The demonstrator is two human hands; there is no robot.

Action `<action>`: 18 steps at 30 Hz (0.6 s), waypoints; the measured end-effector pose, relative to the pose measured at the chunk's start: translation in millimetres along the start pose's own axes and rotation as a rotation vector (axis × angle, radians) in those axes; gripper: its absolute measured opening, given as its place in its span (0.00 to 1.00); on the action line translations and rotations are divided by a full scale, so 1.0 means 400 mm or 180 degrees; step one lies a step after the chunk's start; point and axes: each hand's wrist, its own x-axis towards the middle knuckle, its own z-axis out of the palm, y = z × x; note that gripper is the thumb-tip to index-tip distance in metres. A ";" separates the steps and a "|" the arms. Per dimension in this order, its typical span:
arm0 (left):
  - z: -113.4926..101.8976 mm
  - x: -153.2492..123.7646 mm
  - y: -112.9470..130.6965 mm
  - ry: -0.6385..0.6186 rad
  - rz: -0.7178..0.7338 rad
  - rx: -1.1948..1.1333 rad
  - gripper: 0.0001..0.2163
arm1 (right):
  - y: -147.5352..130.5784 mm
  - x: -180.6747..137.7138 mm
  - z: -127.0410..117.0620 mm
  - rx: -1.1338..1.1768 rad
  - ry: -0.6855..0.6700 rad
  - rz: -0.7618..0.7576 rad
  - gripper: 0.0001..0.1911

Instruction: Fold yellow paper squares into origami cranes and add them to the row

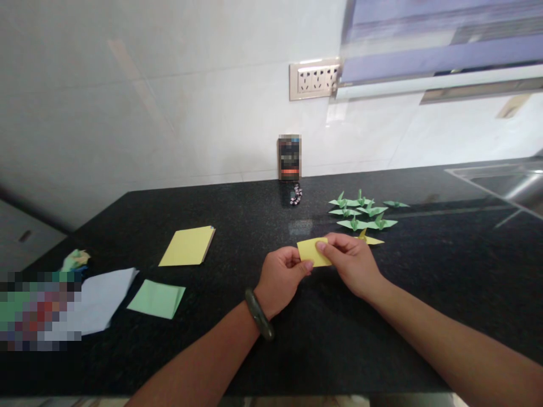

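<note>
A small folded piece of yellow paper is held up between both hands above the dark countertop. My left hand pinches its lower left part between thumb and fingers. On the other side, my right hand grips its right end, the thumb lying on the front face. Just behind my right hand lies a yellow paper crane, partly hidden by the fingers. Several green paper cranes are grouped beyond it. To the left rests a stack of yellow paper squares.
On the left are a green paper piece, white sheets and crumpled paper. A phone-like upright object with a beaded strap leans against the wall. A sink is set into the counter at far right.
</note>
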 end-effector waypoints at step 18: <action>-0.003 0.002 0.015 -0.0299 -0.0277 0.0243 0.11 | -0.016 0.007 -0.007 0.0185 -0.0290 0.0208 0.14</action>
